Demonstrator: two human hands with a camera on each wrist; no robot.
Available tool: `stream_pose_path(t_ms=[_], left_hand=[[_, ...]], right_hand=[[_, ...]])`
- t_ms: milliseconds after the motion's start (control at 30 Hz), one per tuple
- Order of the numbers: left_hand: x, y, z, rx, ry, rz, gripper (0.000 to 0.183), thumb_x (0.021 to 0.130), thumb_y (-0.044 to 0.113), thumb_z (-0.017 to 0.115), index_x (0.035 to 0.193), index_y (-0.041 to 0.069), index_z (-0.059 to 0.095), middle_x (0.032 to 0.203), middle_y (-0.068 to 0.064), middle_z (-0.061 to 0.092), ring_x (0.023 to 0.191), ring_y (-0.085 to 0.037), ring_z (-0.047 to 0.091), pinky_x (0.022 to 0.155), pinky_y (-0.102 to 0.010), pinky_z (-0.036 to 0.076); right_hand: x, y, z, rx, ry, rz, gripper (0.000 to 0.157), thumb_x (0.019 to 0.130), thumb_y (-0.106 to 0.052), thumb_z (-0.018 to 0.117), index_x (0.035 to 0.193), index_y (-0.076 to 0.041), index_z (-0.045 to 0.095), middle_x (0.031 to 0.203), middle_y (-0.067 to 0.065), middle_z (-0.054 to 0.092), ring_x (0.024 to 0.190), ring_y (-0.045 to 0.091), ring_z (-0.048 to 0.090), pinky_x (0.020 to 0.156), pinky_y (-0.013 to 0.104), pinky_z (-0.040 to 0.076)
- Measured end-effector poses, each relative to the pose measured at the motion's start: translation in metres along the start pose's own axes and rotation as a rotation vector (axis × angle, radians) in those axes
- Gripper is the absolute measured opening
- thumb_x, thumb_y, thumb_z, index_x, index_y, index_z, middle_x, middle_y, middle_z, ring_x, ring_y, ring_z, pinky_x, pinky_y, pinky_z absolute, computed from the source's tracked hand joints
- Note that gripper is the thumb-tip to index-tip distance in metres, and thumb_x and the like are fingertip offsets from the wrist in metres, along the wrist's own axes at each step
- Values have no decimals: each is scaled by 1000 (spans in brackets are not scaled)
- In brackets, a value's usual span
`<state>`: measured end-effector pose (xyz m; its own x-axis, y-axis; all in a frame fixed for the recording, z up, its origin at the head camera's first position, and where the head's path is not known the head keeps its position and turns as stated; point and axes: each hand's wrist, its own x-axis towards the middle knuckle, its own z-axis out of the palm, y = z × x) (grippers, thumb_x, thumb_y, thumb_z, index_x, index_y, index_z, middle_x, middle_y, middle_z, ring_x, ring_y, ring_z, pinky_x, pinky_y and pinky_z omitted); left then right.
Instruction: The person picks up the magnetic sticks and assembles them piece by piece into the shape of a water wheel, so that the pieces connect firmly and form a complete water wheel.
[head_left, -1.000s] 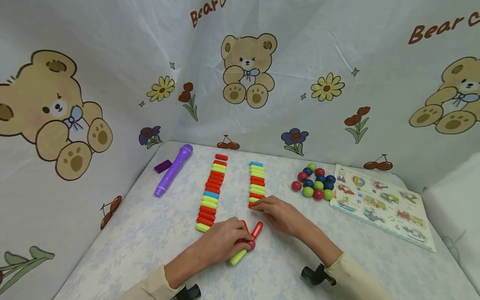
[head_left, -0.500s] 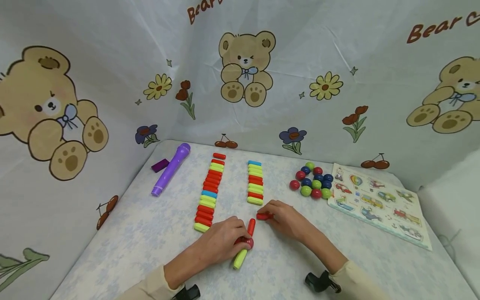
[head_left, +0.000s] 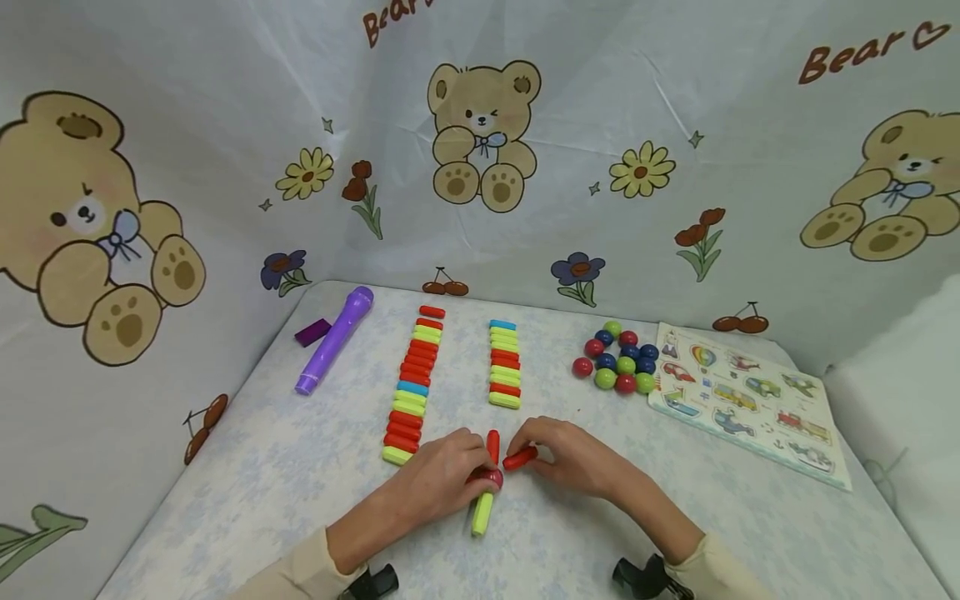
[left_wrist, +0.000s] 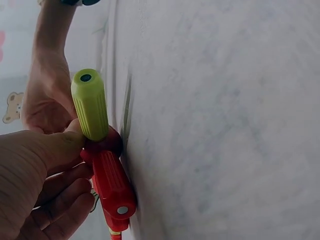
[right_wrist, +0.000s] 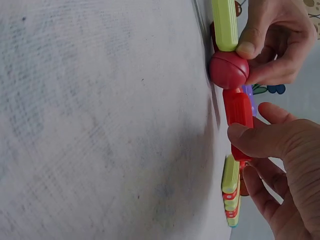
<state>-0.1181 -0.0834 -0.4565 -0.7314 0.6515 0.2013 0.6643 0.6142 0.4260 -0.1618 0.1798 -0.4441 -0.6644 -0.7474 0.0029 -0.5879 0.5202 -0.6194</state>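
My left hand (head_left: 442, 471) pinches a dark red ball (right_wrist: 229, 70) low over the table, its thumb close to where a yellow-green magnetic rod (left_wrist: 90, 107) joins it. That rod points toward me in the head view, and a red rod (head_left: 492, 446) points away from the ball. Another red rod (left_wrist: 112, 185) shows below the ball in the left wrist view. Between thumb and fingers, my right hand (head_left: 566, 454) holds a red magnetic rod (right_wrist: 239, 112), its end right by the ball. Whether that end touches the ball I cannot tell.
Two columns of rods lie beyond my hands, a longer left one (head_left: 411, 387) and a shorter right one (head_left: 505, 360). Several coloured balls (head_left: 626, 365) cluster beside a picture board (head_left: 738, 400) on the right. A purple toy microphone (head_left: 333, 342) and a small purple block (head_left: 312, 332) lie far left.
My right hand has taken the red rod from the near end of the right column and brought it toward me to the ball. The left hand's ball and rods have turned slightly.
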Motion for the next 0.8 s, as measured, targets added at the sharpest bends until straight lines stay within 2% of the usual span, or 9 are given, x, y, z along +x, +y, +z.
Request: stream_pose_path(t_ms=[167,333,467,600,667,800], left_hand=[[3,-2,0,-12,-5,8,18,96,31,85,105,16,83,95,9,69,87,-4,55,73,-13,50],[6,-6,-1,-9,-11,53,17,96,32,85,104,17,83,96,8,69,88,-4,55,73,-12,49],[9,-9,-6,-4,-63,100,18,97,32,84,110,19,85,100,8,70,89,-3,55,73,-10,48],[12,-13,-12,17,-129,131,19,97,31,83,114,22,86,101,10,70,89,-1,55,72,-9,47],[13,-14,-14,30,-152,140,20,97,31,83,115,22,86,100,11,70,89,0,56,73,-9,47],[18,-14,-17,38,-185,151,20,97,31,83,114,21,86,99,11,69,90,0,57,75,-10,48]], right_hand=[[4,-3,2,-27,-11,-31,29,96,1,79,116,-20,75,111,-11,74,104,9,66,99,33,59],[8,-2,2,-23,-15,-22,30,96,2,79,114,-21,75,109,-12,73,102,9,66,98,37,60],[9,0,0,-25,-33,-9,30,96,2,78,115,-21,75,110,-11,73,103,10,67,99,39,60],[11,-2,-6,-95,-58,-13,36,97,8,72,121,-19,75,119,-9,73,114,13,66,104,41,58],[15,-3,-10,-153,-39,-18,39,96,10,71,125,-16,74,125,-5,72,122,18,66,106,43,57],[27,1,-15,-219,50,-11,40,96,8,73,131,-11,72,133,4,71,129,27,65,105,46,58]])
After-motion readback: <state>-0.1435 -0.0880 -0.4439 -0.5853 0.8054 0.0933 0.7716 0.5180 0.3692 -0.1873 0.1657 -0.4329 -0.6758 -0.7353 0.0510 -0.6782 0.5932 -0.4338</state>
